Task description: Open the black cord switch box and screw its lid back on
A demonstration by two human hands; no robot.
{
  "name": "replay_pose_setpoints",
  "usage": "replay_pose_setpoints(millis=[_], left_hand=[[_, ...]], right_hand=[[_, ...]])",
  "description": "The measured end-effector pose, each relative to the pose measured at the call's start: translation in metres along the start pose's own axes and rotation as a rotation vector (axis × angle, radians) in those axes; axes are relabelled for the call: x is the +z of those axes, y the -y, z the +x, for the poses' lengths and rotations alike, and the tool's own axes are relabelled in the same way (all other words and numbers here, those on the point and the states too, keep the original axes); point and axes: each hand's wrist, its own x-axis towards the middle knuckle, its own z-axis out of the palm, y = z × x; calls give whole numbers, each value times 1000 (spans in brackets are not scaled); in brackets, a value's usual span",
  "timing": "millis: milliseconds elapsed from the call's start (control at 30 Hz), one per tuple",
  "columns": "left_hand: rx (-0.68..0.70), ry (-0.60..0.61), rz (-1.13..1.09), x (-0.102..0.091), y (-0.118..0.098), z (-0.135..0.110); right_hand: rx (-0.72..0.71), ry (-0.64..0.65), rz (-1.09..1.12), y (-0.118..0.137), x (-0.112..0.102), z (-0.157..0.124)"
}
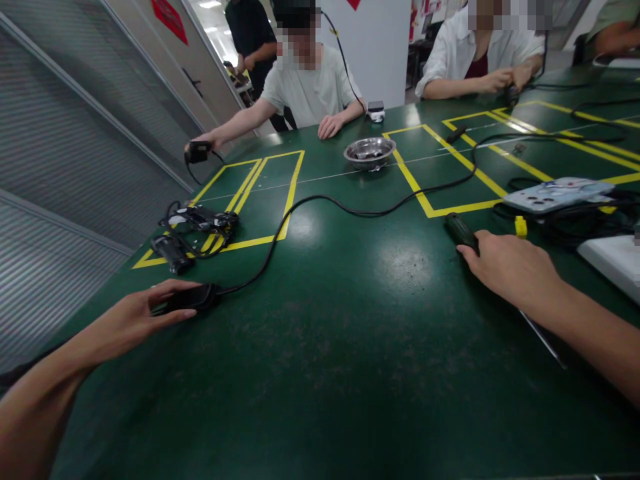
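Note:
My left hand point(145, 312) is closed round a black device point(193, 298) lying on the green table point(340, 347); a black cable point(350, 208) runs from it across the table. My right hand point(505, 265) rests on the table at the right, its fingers curled over the near end of a black screwdriver-like handle point(459, 229). The fingertips of that hand are hidden from me.
A metal bowl point(369, 153) with small parts sits mid-table. Black parts and wires point(193, 230) lie on the yellow tape lines at the left. A power strip point(557, 193) and a white box point(613, 260) are at the right. Other people sit across the table.

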Motion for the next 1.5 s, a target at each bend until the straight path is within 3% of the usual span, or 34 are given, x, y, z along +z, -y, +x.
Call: replay_pose_setpoints(millis=[167,333,467,567,667,733,800,900,967,1067,1167,1300,1400,1500], left_hand=[[-22,1,-21,-3,-12,0],[-53,80,-61,-9,-9,-2],[-101,-34,-83,-9,-6,-2],[-79,-137,50,-11,-18,-1],[-44,-146,145,-5,-52,-7],[48,-91,117,8,-86,-15],[217,32,54,29,-123,-25],[483,112,-75,66,-173,-37],[564,185,-143,86,-196,-40],[555,207,-210,105,-213,-40],[498,230,-240,113,-214,-39],[536,270,-263,112,-205,-41],[636,248,-154,99,-188,-39],[622,129,116,75,-154,-30]], right_hand=[[0,2,-6,-1,0,1],[2,8,-1,0,0,1],[12,12,-3,1,-2,-3],[14,-130,-2,4,-10,-7],[-83,-337,198,15,-21,-13],[-213,-236,508,31,-24,-20],[-337,62,844,51,-23,-32],[-417,456,1293,84,-15,-55],[-405,575,1567,100,-10,-68],[-246,573,1752,112,-5,-78],[-74,543,1804,112,-1,-77],[-100,589,1906,106,0,-66],[-93,584,1997,94,-8,-49],[43,511,1997,77,-14,-23]])
